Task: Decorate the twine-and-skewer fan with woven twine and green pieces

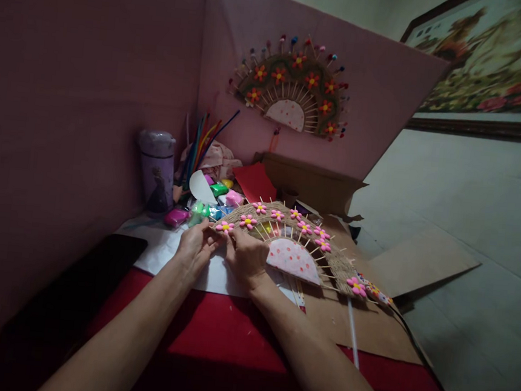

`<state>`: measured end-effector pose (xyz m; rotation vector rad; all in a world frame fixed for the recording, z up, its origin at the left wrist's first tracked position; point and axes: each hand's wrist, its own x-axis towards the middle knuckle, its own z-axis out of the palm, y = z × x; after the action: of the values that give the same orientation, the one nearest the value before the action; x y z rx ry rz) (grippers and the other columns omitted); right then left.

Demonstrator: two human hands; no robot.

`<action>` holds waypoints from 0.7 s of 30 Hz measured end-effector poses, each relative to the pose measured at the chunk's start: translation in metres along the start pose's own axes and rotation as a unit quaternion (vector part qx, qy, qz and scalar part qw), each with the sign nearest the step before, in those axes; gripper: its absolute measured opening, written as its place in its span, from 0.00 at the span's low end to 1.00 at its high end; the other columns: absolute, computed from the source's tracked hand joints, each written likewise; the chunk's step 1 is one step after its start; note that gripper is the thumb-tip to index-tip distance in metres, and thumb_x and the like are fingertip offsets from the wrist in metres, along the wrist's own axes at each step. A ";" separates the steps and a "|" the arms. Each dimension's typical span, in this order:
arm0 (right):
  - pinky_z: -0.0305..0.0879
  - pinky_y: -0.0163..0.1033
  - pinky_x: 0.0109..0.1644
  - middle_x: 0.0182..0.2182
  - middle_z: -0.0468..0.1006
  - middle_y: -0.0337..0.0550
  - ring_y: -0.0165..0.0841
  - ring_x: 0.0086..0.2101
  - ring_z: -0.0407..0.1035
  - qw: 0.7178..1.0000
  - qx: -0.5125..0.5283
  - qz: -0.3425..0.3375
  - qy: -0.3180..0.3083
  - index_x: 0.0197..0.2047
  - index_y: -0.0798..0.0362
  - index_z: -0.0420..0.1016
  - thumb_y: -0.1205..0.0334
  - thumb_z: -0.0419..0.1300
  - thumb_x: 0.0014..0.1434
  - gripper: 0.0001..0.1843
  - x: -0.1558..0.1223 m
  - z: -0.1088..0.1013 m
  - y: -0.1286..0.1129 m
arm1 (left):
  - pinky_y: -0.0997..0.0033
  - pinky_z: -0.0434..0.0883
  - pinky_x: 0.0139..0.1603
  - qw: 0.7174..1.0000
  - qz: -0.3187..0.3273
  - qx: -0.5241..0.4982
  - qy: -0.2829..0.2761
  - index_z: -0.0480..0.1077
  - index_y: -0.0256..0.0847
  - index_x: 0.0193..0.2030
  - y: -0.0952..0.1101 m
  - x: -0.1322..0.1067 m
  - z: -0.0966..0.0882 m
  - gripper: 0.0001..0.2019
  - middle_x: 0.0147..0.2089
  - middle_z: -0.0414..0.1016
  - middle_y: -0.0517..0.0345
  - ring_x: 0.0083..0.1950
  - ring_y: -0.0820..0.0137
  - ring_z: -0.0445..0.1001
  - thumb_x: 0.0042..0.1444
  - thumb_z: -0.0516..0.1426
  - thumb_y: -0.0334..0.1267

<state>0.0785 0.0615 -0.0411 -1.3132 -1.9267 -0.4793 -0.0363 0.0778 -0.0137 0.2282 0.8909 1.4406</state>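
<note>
A half-round decorative fan (301, 226) lies across the middle, its arched band wrapped in brown twine and dotted with pink clay flowers that have yellow centres. Thin wooden sticks radiate from its white, red-spotted half-disc (294, 260). At the fan's left end, my left hand (196, 247) closes its fingertips on the band's edge. Just beside it my right hand (246, 258) is closed, thumb and finger pinched at the band below a pink flower (225, 227). Part of the left end is hidden behind my fingers.
A purple tumbler (156, 171) and colourful pipe cleaners (201, 148) stand at the back left. Clay packets (219, 189) and red paper (256, 182) lie behind the fan. White paper (159, 250) and cardboard (336, 321) cover the red table (224, 344). Another fan (292, 92) hangs behind.
</note>
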 end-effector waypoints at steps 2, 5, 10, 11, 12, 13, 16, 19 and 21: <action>0.46 0.35 0.28 0.25 0.79 0.38 0.27 0.25 0.70 1.000 -0.007 0.009 -0.008 0.32 0.53 0.75 0.60 0.54 0.61 0.11 0.000 0.000 0.000 | 0.72 0.73 0.25 1.000 0.002 0.002 0.000 0.64 0.35 0.25 0.000 -0.001 0.000 0.15 0.20 0.70 0.57 0.20 0.73 0.71 0.63 0.48 0.32; 0.46 0.35 0.27 0.25 0.79 0.38 0.28 0.25 0.70 0.999 -0.017 0.019 -0.019 0.34 0.52 0.75 0.59 0.54 0.61 0.11 0.001 0.002 0.000 | 0.73 0.74 0.25 1.000 0.005 0.004 0.000 0.64 0.35 0.25 -0.001 -0.002 0.001 0.14 0.20 0.71 0.57 0.21 0.73 0.72 0.63 0.48 0.32; 0.45 0.36 0.27 0.25 0.79 0.38 0.28 0.25 0.70 0.999 -0.028 0.013 -0.040 0.33 0.52 0.74 0.58 0.53 0.62 0.11 0.003 0.003 0.000 | 0.74 0.73 0.24 1.000 0.006 0.008 0.003 0.64 0.34 0.25 -0.001 -0.001 0.001 0.14 0.20 0.71 0.57 0.20 0.74 0.72 0.63 0.48 0.32; 0.46 0.36 0.27 0.26 0.80 0.38 0.28 0.25 0.70 0.999 -0.025 0.005 -0.040 0.33 0.52 0.75 0.58 0.53 0.62 0.11 0.002 0.001 0.000 | 0.74 0.73 0.23 1.000 0.006 0.011 0.004 0.64 0.34 0.25 -0.001 -0.001 0.001 0.14 0.20 0.70 0.57 0.20 0.74 0.72 0.63 0.48 0.32; 0.46 0.36 0.27 0.27 0.80 0.39 0.28 0.26 0.71 0.999 -0.021 -0.005 -0.037 0.34 0.52 0.75 0.58 0.53 0.62 0.11 0.000 -0.001 0.001 | 0.74 0.73 0.22 1.000 0.007 0.013 0.005 0.64 0.34 0.25 -0.001 -0.001 0.001 0.14 0.20 0.70 0.57 0.20 0.74 0.71 0.63 0.48 0.32; 0.47 0.36 0.28 0.28 0.80 0.39 0.28 0.27 0.72 0.999 -0.017 -0.014 -0.033 0.36 0.53 0.75 0.58 0.53 0.62 0.11 -0.002 -0.003 0.001 | 0.74 0.73 0.22 1.000 0.007 0.016 0.005 0.64 0.34 0.25 -0.001 -0.001 0.001 0.14 0.20 0.70 0.57 0.19 0.74 0.71 0.63 0.48 0.31; 0.49 0.35 0.28 0.29 0.81 0.41 0.28 0.27 0.72 0.999 -0.025 -0.034 -0.028 0.43 0.54 0.75 0.60 0.51 0.64 0.14 -0.009 -0.011 0.005 | 0.73 0.73 0.22 1.000 0.011 0.021 0.007 0.64 0.34 0.25 -0.001 -0.002 0.000 0.15 0.20 0.70 0.57 0.20 0.74 0.71 0.63 0.48 0.31; 0.50 0.35 0.28 0.27 0.80 0.43 0.29 0.26 0.72 0.995 -0.045 -0.064 -0.060 0.52 0.56 0.72 0.62 0.49 0.64 0.17 -0.013 -0.016 0.008 | 0.71 0.74 0.24 1.000 0.011 0.026 0.007 0.64 0.35 0.25 -0.001 -0.001 -0.001 0.15 0.21 0.71 0.56 0.21 0.72 0.73 0.63 0.48 0.31; 0.51 0.34 0.27 0.29 0.81 0.45 0.29 0.27 0.73 0.991 -0.054 -0.083 -0.094 0.57 0.58 0.67 0.64 0.50 0.63 0.21 -0.014 -0.016 0.008 | 0.71 0.74 0.24 0.999 0.010 0.031 0.003 0.64 0.35 0.25 -0.002 0.000 -0.002 0.14 0.21 0.72 0.55 0.22 0.71 0.74 0.63 0.48 0.31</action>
<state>0.0948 0.0450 -0.0418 -1.3103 -2.2053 -0.5675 -0.0357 0.0768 -0.0161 0.2794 0.9410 1.4347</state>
